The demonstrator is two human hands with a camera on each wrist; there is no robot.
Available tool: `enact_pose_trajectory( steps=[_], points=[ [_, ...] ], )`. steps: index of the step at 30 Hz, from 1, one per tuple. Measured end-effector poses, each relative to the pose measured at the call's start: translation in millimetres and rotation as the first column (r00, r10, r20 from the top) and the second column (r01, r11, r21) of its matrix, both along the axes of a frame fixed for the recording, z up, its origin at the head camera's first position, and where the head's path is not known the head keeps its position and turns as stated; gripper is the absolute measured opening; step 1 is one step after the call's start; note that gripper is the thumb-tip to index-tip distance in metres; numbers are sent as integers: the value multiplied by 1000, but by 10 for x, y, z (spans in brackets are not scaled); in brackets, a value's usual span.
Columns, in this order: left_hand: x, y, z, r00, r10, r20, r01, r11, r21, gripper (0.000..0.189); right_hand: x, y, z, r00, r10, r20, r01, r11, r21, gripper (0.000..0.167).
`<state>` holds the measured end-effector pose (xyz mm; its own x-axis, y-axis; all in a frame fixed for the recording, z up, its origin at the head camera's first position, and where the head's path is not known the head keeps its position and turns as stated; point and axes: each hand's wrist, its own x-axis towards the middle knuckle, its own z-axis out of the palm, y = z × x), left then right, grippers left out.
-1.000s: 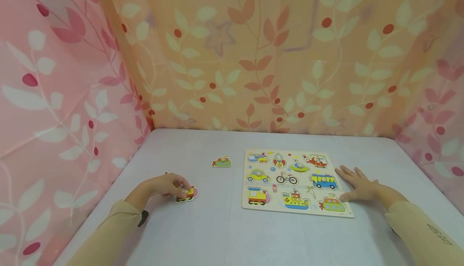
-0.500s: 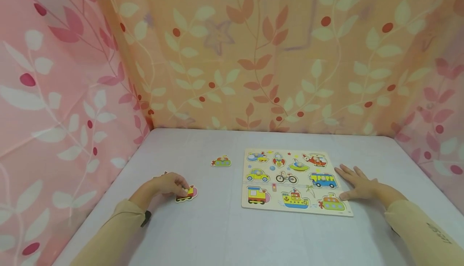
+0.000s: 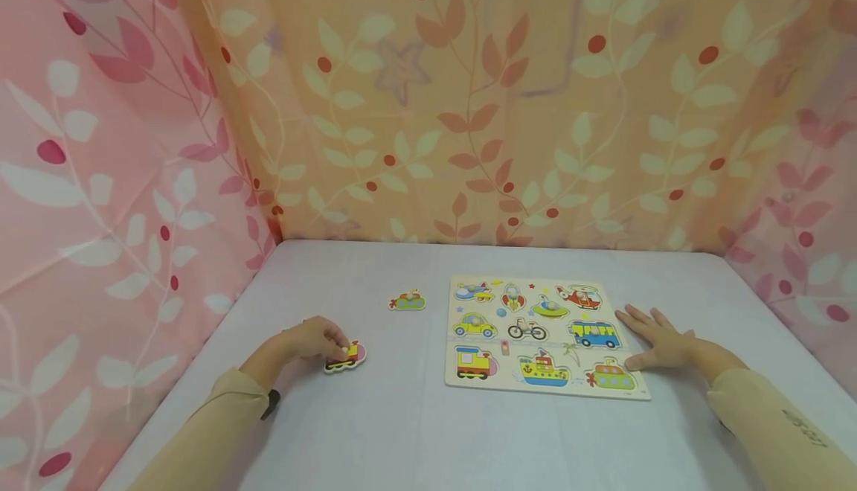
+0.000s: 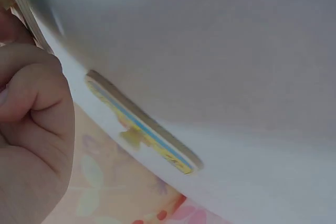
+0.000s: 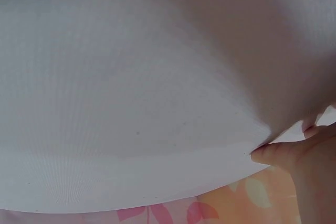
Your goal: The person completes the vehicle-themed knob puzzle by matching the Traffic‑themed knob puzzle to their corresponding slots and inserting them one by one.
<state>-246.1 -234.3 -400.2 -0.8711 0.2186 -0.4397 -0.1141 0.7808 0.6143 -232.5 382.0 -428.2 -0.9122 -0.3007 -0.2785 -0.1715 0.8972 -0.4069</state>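
Note:
My left hand [image 3: 308, 340] pinches the small knob of a train puzzle piece [image 3: 351, 358], which is at the table's left side; whether it is lifted off the cloth is hard to tell. In the left wrist view its curled fingers [image 4: 31, 90] show, with the edge of a piece at the upper left. My right hand [image 3: 659, 341] lies spread at the right edge of the wooden puzzle board [image 3: 495, 387], its thumb touching the board near the submarine picture. Pieces with knobs sit on the board's upper rows. The train, ship and submarine places show printed pictures without knobs.
A green submarine piece [image 3: 408, 300] lies between the left hand and the board. Another piece with a yellow and blue face [image 4: 142, 127] lies by the left hand, mostly hidden in the head view. White cloth covers the table [image 3: 428, 439]; patterned curtains [image 3: 428, 104] surround it.
The left fingers have closed in on the train piece's knob, and the piece looks slightly tilted now. The right hand and the board have stayed in place.

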Motion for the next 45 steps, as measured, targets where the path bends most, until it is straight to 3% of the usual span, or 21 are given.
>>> enact_pose_trajectory(
  steps=[12,19,29,45],
  points=[
    [68,196,8,999,-34,-36,36,998,49,15,-4,-24,-23,1000,8,-1,-8,1000,14,103],
    [96,342,42,1000,-8,-17,9,998,62,16,-12,-29,-21,1000,-1,7,1,1000,18,105],
    [110,535,-42,999,-45,-14,46,995,91,15,5,-31,19,1000,1,6,-1,1000,-2,105],
    [132,846,-37,998,-68,-15,69,994,86,14,-6,-8,15,1000,-8,15,7,1000,13,104]
  ],
)
